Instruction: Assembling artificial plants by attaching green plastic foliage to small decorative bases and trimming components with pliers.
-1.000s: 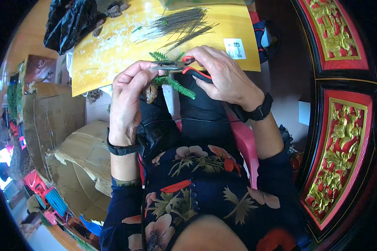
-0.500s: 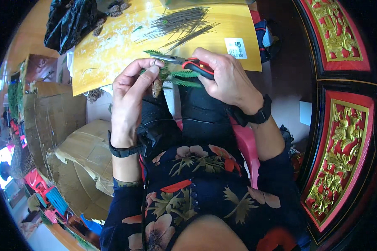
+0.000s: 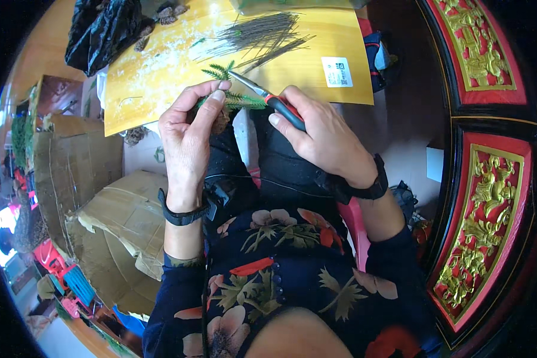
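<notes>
My left hand (image 3: 186,128) pinches a green artificial pine sprig (image 3: 244,101) between thumb and forefinger. A brown pine cone (image 3: 221,123) hangs just below those fingers, partly hidden by the thumb. My right hand (image 3: 328,136) is wrapped round the red and black handles of needle-nose pliers (image 3: 285,111). Their metal jaws slant up and left, with the tip beside the upper green leaves. Whether the jaws grip anything is too small to tell.
Ahead is a yellow board (image 3: 161,83) with a heap of thin dark wires (image 3: 259,36), and a black plastic bag (image 3: 101,33) is at its far left. Torn cardboard (image 3: 122,221) stands at left. A carved red and gold panel (image 3: 483,221) rises at right.
The pliers have turned from nearly level to slanting, their tip now beside the upper leaves. My right hand has shifted slightly down, and the sprig has tilted in my left hand.
</notes>
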Demonstrator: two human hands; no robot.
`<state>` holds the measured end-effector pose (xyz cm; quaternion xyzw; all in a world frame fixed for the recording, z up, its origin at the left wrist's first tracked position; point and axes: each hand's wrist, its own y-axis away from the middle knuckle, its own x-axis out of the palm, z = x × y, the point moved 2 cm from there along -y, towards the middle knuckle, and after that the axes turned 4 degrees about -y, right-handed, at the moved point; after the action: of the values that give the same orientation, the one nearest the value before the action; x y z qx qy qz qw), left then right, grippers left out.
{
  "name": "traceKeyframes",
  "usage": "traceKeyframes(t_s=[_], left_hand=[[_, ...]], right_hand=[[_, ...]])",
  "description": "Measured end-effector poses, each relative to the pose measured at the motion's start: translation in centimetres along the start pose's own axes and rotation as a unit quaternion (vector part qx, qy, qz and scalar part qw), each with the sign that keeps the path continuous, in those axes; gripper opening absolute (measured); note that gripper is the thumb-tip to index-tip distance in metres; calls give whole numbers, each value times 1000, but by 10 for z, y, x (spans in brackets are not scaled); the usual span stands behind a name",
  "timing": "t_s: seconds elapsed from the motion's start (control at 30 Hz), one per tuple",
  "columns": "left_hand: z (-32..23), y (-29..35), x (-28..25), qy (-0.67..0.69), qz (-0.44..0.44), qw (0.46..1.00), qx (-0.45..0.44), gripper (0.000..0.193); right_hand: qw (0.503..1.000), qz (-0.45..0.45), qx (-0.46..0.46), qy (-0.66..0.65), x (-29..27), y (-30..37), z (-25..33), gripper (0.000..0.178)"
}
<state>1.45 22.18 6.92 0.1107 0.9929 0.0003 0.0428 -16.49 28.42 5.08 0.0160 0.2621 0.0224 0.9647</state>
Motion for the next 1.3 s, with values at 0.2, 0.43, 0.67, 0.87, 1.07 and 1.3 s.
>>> traceKeyframes(t_s=[0.2,0.43,0.67,0.87,1.07,1.3], left_hand=[[0,0,-1,-29,-10,999,13,16],[0,-1,-6,-66,-18,997,27,16],[-6,-2,-8,-54,-16,998,28,16],[-1,-1,-17,-48,-20,998,40,16],[0,-1,-27,-28,-34,999,14,15],[15,-9,-42,80,-11,994,-68,18]], right_hand=[[998,-8,-29,46,1,2,3,26],[998,-1,-47,43,0,1,5,25],[998,36,-46,-40,6,-4,3,28],[997,38,-51,-34,13,-10,8,29],[998,37,-29,37,17,-16,19,28],[979,-16,-67,191,12,-22,35,22]])
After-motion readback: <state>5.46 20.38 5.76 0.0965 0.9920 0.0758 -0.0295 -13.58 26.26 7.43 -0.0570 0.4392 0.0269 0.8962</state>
